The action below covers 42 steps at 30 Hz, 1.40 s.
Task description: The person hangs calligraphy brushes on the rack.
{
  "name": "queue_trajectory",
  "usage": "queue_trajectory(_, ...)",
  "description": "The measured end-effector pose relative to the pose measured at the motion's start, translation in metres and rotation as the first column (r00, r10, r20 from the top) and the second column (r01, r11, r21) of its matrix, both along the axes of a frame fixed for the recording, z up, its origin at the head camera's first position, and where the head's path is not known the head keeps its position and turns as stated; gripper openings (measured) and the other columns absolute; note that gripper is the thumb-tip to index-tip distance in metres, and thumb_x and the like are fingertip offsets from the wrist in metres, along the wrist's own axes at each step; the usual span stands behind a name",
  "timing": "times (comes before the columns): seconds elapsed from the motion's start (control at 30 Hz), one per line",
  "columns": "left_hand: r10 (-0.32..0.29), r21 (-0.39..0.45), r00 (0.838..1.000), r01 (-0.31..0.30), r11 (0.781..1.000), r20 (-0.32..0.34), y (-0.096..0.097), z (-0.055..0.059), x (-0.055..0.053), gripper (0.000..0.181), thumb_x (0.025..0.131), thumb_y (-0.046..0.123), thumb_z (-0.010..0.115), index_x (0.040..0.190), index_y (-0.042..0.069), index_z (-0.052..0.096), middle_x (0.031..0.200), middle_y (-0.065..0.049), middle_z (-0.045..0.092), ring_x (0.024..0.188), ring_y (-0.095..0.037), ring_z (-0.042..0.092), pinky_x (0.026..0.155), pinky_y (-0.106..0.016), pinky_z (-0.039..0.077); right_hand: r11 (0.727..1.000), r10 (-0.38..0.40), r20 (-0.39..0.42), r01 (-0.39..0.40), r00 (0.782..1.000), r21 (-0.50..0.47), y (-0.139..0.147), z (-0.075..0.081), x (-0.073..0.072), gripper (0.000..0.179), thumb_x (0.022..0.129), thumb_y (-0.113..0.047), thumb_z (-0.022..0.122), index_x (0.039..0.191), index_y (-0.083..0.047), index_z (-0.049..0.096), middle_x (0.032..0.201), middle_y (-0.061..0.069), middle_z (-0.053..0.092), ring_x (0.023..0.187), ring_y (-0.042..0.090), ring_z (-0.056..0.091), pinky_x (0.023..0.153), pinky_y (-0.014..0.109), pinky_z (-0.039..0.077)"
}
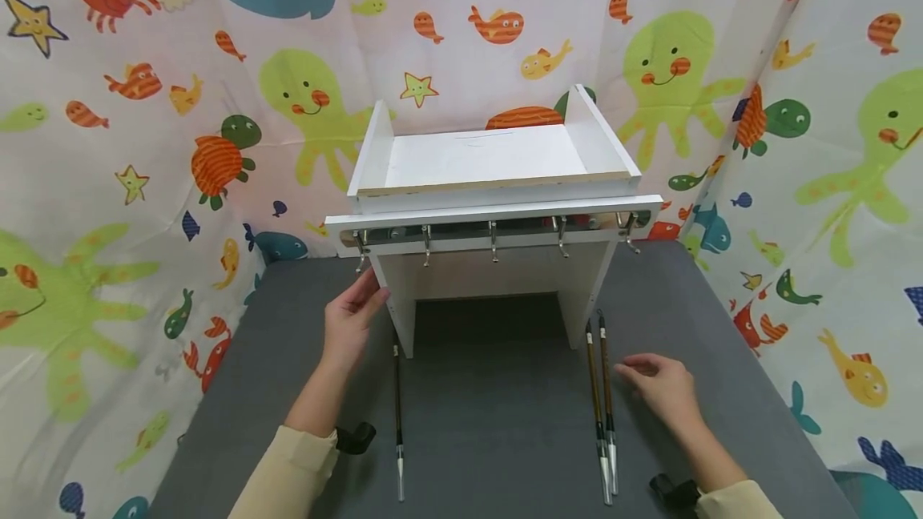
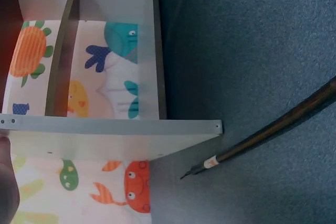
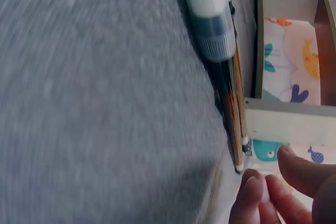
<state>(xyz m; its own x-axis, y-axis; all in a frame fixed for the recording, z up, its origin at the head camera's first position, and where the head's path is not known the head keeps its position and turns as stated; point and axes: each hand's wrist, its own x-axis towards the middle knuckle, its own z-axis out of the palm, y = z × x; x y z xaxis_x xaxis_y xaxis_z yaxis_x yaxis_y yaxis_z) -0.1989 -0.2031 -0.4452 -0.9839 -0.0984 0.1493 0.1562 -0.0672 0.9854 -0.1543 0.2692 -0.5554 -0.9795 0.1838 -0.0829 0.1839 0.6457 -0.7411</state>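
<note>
A white shelf [image 1: 497, 197] with a hook rail stands on the grey table. My left hand [image 1: 352, 317] is at the shelf's left side panel [image 1: 398, 303], fingertips and thumb touching its front edge. Only a sliver of that hand shows in the left wrist view. A dark-handled brush [image 1: 398, 407] with a clear cap lies below it. My right hand [image 1: 659, 391], fingers loosely bent and holding nothing, hovers right of two capped brushes [image 1: 595, 391] lying side by side. In the right wrist view, its fingers are close to the brushes' [image 3: 231, 103] handle ends.
Several metal hooks [image 1: 493, 240] hang from the rail along the shelf's front. An open tray top [image 1: 483, 158] with raised sides sits above it. A sea-animal patterned curtain [image 1: 433, 46] surrounds the grey table [image 1: 497, 439] at the back and sides.
</note>
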Motion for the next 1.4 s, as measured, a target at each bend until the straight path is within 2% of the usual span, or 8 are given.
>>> queue_trajectory(0.1,0.007,0.006,1.000,-0.007,1.000,0.000,0.003,-0.002,-0.001,0.048,0.087,0.011,0.068,0.133,0.010,0.055,0.132,-0.006,0.060,0.117,-0.009,0.059,0.093,-0.019,0.048,1.000,-0.026,0.028,0.026,0.999,0.005,-0.002,-0.005,0.000,0.043,0.083,-0.042,0.071,0.106,-0.006,0.069,0.092,0.010,0.073,0.064,0.013,0.066,0.052,0.027,0.050)
queue_trajectory(0.23,0.004,0.018,1.000,-0.005,1.000,0.008,0.007,-0.003,-0.001,0.049,0.086,0.006,0.068,0.133,0.006,0.054,0.135,-0.008,0.056,0.121,-0.010,0.057,0.092,-0.020,0.048,0.999,-0.050,0.049,0.050,0.998,-0.003,-0.005,-0.010,0.000,0.046,0.082,-0.043,0.072,0.106,-0.005,0.068,0.091,0.011,0.073,0.064,0.015,0.067,0.052,0.028,0.050)
queue_trajectory(0.4,0.032,0.050,0.999,-0.032,0.998,-0.007,0.009,-0.006,0.001,0.049,0.083,0.003,0.070,0.130,0.003,0.056,0.133,-0.011,0.057,0.119,-0.011,0.058,0.092,-0.021,0.049,0.999,-0.047,0.046,0.047,0.998,-0.003,-0.012,-0.014,0.002,0.045,0.079,-0.041,0.075,0.105,-0.004,0.068,0.088,0.009,0.074,0.062,0.012,0.066,0.053,0.028,0.049)
queue_trajectory(0.73,0.056,0.034,0.998,-0.055,0.998,-0.018,0.005,-0.022,-0.004,0.047,0.083,0.008,0.071,0.128,0.007,0.059,0.131,-0.008,0.059,0.118,-0.013,0.059,0.091,-0.021,0.049,0.996,-0.072,0.023,0.070,0.997,0.051,-0.021,-0.019,0.003,0.036,0.078,-0.032,0.077,0.100,-0.005,0.070,0.081,0.004,0.073,0.064,0.010,0.061,0.054,0.027,0.044)
queue_trajectory(0.87,0.071,0.071,0.997,-0.070,0.995,-0.018,0.005,-0.028,-0.007,0.048,0.081,0.007,0.072,0.127,0.005,0.059,0.128,-0.007,0.061,0.116,-0.012,0.060,0.091,-0.022,0.050,0.997,-0.057,0.021,0.055,0.998,0.059,-0.022,-0.019,0.003,0.034,0.078,-0.031,0.077,0.097,-0.004,0.070,0.078,0.003,0.072,0.065,0.012,0.060,0.055,0.027,0.042)
queue_trajectory(1.0,0.064,0.105,0.998,-0.063,0.992,-0.014,0.006,-0.025,-0.006,0.047,0.081,0.004,0.072,0.127,0.001,0.059,0.125,-0.006,0.063,0.113,-0.011,0.062,0.090,-0.023,0.050,0.996,-0.062,0.019,0.061,0.998,0.068,-0.023,-0.020,0.003,0.031,0.078,-0.029,0.077,0.097,-0.005,0.071,0.077,0.002,0.072,0.065,0.011,0.059,0.057,0.027,0.041)
queue_trajectory(1.2,0.066,0.121,0.998,-0.065,0.991,-0.012,0.009,-0.012,-0.002,0.046,0.081,0.000,0.071,0.125,-0.003,0.058,0.122,-0.006,0.065,0.110,-0.009,0.064,0.089,-0.023,0.051,0.997,-0.057,0.027,0.056,0.998,0.058,-0.022,-0.015,-0.004,0.026,0.080,-0.024,0.073,0.096,-0.005,0.072,0.078,0.003,0.073,0.060,0.009,0.063,0.053,0.028,0.046)
queue_trajectory(1.4,0.087,0.107,0.996,-0.086,0.991,-0.004,0.010,-0.006,-0.002,0.045,0.082,0.001,0.070,0.126,-0.002,0.059,0.124,-0.008,0.063,0.110,-0.009,0.063,0.089,-0.021,0.051,0.998,-0.048,0.077,0.051,0.996,-0.044,-0.018,-0.012,-0.012,0.027,0.082,-0.022,0.071,0.100,-0.002,0.071,0.085,0.010,0.074,0.062,0.013,0.069,0.056,0.028,0.052)
